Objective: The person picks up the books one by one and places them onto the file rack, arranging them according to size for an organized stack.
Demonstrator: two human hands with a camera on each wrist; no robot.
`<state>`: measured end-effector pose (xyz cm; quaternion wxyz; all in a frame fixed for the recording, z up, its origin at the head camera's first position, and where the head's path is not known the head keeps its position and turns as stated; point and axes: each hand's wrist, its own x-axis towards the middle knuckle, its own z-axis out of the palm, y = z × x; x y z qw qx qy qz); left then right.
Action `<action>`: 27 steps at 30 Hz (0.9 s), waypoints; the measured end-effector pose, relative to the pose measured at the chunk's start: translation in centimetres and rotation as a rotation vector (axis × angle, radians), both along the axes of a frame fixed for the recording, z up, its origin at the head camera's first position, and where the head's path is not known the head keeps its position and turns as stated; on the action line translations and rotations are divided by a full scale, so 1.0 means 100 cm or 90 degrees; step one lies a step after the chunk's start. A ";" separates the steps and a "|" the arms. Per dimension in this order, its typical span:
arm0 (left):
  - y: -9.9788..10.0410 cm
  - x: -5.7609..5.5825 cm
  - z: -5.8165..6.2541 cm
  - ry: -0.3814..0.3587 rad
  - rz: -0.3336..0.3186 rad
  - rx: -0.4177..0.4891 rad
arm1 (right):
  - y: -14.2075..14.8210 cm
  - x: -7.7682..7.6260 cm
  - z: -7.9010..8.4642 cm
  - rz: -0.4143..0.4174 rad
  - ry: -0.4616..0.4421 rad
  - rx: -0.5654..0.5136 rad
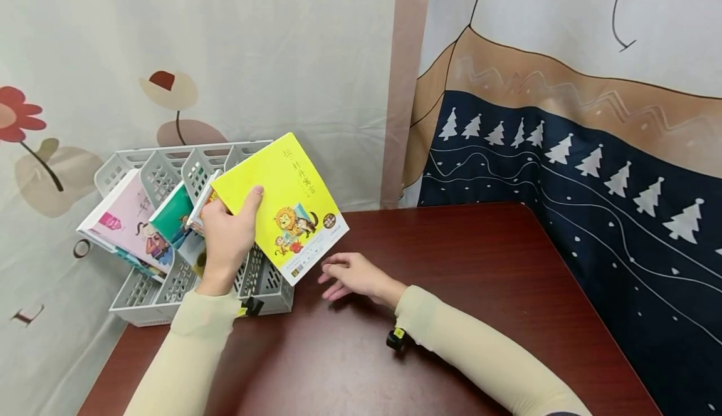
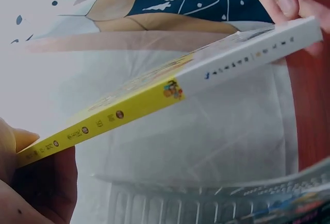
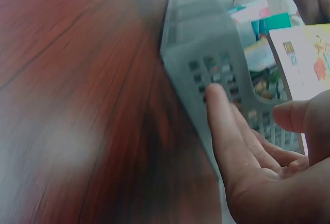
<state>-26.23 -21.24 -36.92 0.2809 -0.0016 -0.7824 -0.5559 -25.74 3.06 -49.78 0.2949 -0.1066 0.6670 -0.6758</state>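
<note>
A thin yellow book [image 1: 267, 184] with a lion picture and a white lower band is tilted above the right part of a grey basket [image 1: 276, 303]. My left hand [image 1: 230, 234] grips it by its left side, thumb across the yellow cover; in the left wrist view the book's spine [image 2: 147, 100] faces the camera. My right hand [image 1: 355, 277] hovers just off the book's lower corner, fingers loosely extended and holding nothing. In the right wrist view the right hand [image 3: 258, 157] is beside the basket's perforated side wall [image 3: 206, 69].
The basket has several compartments split by perforated dividers. A pink book [image 1: 132, 215] and a green book [image 1: 172, 215] lean in its left compartments. It stands on a dark red wooden table [image 1: 451, 265], against a patterned curtain [image 1: 310, 59] at the back.
</note>
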 end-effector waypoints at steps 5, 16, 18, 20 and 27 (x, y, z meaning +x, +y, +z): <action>-0.017 0.011 0.004 0.009 0.042 0.008 | -0.035 0.008 0.000 -0.009 0.010 -0.005; -0.055 0.032 0.012 0.034 0.148 0.035 | -0.075 0.021 -0.011 -0.034 0.099 0.130; -0.062 0.034 0.016 0.048 0.143 0.078 | -0.079 0.024 -0.013 -0.041 0.124 0.158; -0.071 0.036 0.021 0.060 0.147 0.108 | -0.082 0.026 -0.013 -0.045 0.148 0.186; -0.105 0.050 0.033 0.157 0.140 0.228 | -0.087 0.030 -0.009 -0.031 0.214 0.273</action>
